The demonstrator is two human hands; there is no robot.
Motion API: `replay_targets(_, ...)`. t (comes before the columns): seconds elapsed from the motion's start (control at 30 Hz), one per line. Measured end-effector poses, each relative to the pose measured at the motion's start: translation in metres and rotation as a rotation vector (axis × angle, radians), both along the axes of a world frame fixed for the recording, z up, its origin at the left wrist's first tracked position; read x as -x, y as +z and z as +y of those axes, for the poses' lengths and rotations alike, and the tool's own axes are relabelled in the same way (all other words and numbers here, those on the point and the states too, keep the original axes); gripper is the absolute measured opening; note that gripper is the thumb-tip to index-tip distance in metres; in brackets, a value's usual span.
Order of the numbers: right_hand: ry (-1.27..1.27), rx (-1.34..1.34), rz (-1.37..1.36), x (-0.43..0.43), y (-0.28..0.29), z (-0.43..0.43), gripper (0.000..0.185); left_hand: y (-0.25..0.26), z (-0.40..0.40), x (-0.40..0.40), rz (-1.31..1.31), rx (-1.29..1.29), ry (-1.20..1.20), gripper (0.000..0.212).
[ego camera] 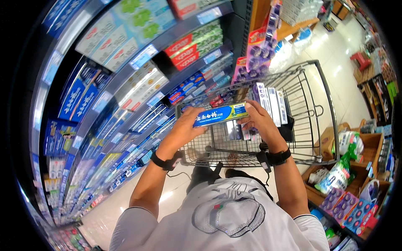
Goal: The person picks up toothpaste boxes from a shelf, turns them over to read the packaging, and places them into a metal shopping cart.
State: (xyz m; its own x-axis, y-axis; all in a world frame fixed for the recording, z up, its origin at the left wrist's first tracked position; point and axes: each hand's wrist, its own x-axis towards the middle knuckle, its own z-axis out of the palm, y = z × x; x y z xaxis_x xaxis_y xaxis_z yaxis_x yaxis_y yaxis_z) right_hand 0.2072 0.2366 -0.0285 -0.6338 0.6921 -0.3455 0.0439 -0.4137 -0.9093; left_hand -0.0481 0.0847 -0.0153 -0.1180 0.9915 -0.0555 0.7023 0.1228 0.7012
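Note:
A blue toothpaste box (pixel 220 115) with white lettering and a yellow-green end lies level between my two hands. My left hand (pixel 187 126) grips its left end, thumb below and fingers on top. On its right end my right hand (pixel 260 120) is closed, the fingers partly curled underneath. Both hands are above a wire shopping cart (pixel 301 146). Inside the cart stand several white and purple boxes (pixel 273 105), partly hidden by my right hand. Both wrists wear black straps with small devices.
Store shelves (pixel 125 84) packed with toothpaste boxes rise on the left. Purple blister packs (pixel 257 51) hang beyond the cart. Wooden bins (pixel 373 147) with bagged goods stand at the right, a red stool (pixel 360 61) farther back. Tiled floor (pixel 333 40) shows beyond the cart.

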Motion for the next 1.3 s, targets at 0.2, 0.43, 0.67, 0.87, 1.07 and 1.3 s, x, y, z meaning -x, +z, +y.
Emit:
replay_targets(0.2, 0.078, -0.027, 0.137, 0.037, 0.042, 0.001, 0.036, 0.045, -0.032, 0.011, 0.064, -0.289, 0.127, 0.067)
replay_targets(0.43, 0.184, 0.007, 0.183, 0.062, 0.069, 0.005, 0.031, 0.069, -0.075, 0.012, -0.725, -0.270, 0.413, 0.063)
replay_targets(0.67, 0.300, 0.020, 0.225, 0.073, 0.096, 0.000, 0.041, 0.058, -0.093, 0.015, -0.726, -0.424, 0.531, 0.055)
replay_targets(0.87, 0.374, 0.042, 0.267, 0.072, 0.100, 0.002, 0.050, 0.063, -0.093, 0.011, -0.773, -0.471, 0.610, 0.047)
replay_targets(1.07, 0.399, 0.044, 0.205, 0.070, 0.094, 0.006, 0.052, 0.059, -0.092, 0.011, -0.811, -0.448, 0.623, 0.049)
replay_targets(1.3, 0.336, 0.065, 0.286, 0.065, 0.099, 0.003, 0.046, 0.077, -0.089, 0.002, -0.779, -0.477, 0.638, 0.051)
